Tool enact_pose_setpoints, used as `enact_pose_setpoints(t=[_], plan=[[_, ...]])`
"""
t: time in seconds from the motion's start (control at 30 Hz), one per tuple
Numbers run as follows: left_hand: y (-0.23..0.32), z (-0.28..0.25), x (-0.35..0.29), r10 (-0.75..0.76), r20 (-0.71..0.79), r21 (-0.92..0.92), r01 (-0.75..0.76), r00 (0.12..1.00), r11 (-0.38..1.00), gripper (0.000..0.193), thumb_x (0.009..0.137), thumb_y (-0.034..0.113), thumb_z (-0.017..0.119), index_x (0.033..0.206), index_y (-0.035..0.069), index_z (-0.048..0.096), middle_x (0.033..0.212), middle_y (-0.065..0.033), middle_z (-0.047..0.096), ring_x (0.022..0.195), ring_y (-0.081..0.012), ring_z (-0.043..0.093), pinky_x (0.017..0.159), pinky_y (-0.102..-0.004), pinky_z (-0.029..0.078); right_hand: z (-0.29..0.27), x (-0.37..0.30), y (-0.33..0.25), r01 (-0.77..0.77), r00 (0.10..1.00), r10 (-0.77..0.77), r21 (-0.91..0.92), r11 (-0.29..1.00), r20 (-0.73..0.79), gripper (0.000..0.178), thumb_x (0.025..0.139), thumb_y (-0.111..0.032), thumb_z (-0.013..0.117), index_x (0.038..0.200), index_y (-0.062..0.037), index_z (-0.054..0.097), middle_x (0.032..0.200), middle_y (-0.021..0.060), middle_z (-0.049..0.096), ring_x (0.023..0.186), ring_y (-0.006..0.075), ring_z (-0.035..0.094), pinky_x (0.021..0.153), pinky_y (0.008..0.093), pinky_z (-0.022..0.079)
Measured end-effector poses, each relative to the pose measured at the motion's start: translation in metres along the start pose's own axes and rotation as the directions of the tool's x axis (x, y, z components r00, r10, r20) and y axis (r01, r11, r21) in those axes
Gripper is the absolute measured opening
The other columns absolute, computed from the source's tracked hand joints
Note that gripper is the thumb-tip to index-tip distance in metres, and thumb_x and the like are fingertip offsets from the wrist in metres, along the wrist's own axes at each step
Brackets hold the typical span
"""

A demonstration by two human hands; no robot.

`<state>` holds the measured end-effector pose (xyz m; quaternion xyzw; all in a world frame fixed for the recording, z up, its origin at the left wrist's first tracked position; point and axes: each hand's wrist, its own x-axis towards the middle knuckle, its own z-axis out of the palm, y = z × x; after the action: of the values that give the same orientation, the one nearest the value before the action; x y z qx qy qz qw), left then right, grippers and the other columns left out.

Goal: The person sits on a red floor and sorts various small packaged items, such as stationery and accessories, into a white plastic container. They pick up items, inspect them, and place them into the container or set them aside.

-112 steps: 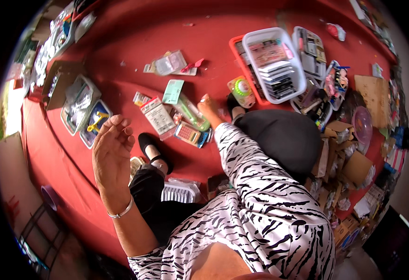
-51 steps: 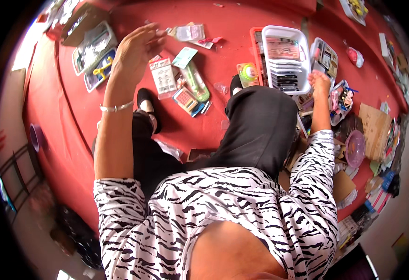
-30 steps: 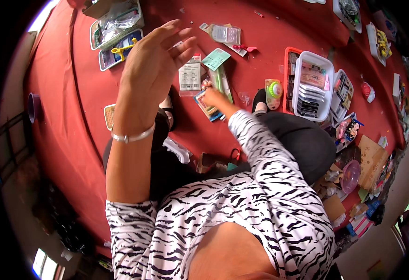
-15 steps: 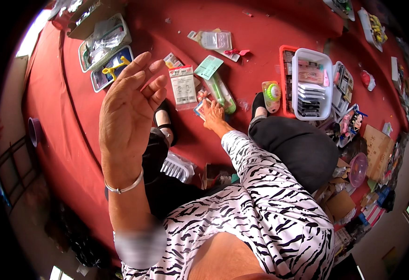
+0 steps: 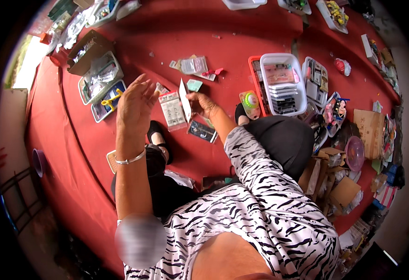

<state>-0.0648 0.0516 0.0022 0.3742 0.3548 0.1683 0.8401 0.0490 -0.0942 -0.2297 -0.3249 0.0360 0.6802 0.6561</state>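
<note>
My right hand (image 5: 203, 104) pinches a thin white card (image 5: 185, 101) by its right side. The card stands on edge, so its face is hardly seen. My left hand (image 5: 135, 103) is raised with fingers loosely curled and apart, and nothing is in it. A white flat package with a red top (image 5: 172, 111) lies on the red floor cover between the hands. Below my right hand lies a dark flat packet (image 5: 201, 131). A mint-green card (image 5: 194, 85) shows just beyond that hand; what lies beneath the hand is partly hidden.
Farther off lie a clear blister pack (image 5: 193, 65) and a pink-red item (image 5: 213, 72). On the right stand a white bin (image 5: 302, 105) and a round green toy pack (image 5: 250, 100). Leftward are a basket of bags (image 5: 119, 70), a yellow tool (image 5: 112, 99) and a purple bowl (image 5: 39, 162).
My right hand has risen from the floor and now holds the white card upright. My left hand remains raised and open. The view has shifted, showing more of the far left.
</note>
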Motion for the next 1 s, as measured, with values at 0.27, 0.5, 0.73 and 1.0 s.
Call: enact_pose_setpoints(t=[0.27, 0.5, 0.73, 1.0], plan=[[-0.012, 0.012, 0.011, 0.042, 0.239, 0.072, -0.061, 0.97, 0.996, 0.037, 0.086, 0.028, 0.052, 0.115, 0.005, 0.05, 0.092, -0.0069, 0.058, 0.084, -0.0182, 0.059, 0.077, -0.0332, 0.047, 0.175, -0.092, -0.145, 0.295, 0.944, -0.291, -0.798, 0.526, 0.157, 0.085, 0.065, -0.024, 0.069, 0.135, -0.0033, 0.024, 0.115, 0.0131, 0.052, 0.099, 0.0189, 0.052, 0.083, 0.03, 0.043], [-0.026, 0.038, 0.006, 0.028, 0.29, -0.115, 0.005, 0.956, 0.993, 0.026, 0.089, 0.017, 0.049, 0.107, -0.002, 0.05, 0.101, -0.0133, 0.058, 0.091, -0.0247, 0.06, 0.078, -0.0385, 0.051, 0.203, -0.14, -0.109, 0.063, 0.733, -0.599, -0.909, -0.413, 0.323, 0.084, 0.068, -0.037, 0.067, 0.131, 0.0014, 0.027, 0.109, 0.0283, 0.052, 0.105, 0.0385, 0.05, 0.09, 0.0418, 0.039], [-0.022, 0.049, 0.003, 0.053, 0.454, -0.104, -0.006, 0.89, 0.995, 0.026, 0.089, 0.021, 0.051, 0.105, -0.001, 0.051, 0.098, -0.0105, 0.059, 0.09, -0.0201, 0.059, 0.08, -0.0355, 0.05, 0.169, -0.165, -0.145, 0.287, 0.869, -0.491, -0.873, 0.393, 0.064, 0.035, 0.077, -0.025, 0.063, 0.089, 0.0074, 0.059, 0.075, 0.0082, 0.061, 0.068, 0.0098, 0.055, 0.059, 0.0242, 0.043], [-0.028, 0.066, 0.0, -0.014, 0.324, 0.187, -0.05, 0.946, 0.981, 0.039, 0.088, 0.04, 0.05, 0.092, 0.001, 0.056, 0.084, -0.0094, 0.063, 0.071, -0.0156, 0.061, 0.065, -0.0278, 0.05, 0.16, -0.154, -0.144, 0.337, 0.856, -0.514, -0.697, 0.633, -0.053, 0.017, 0.079, -0.01, 0.059, 0.085, 0.0062, 0.058, 0.075, 0.0075, 0.059, 0.064, 0.012, 0.055, 0.06, 0.0258, 0.045]])
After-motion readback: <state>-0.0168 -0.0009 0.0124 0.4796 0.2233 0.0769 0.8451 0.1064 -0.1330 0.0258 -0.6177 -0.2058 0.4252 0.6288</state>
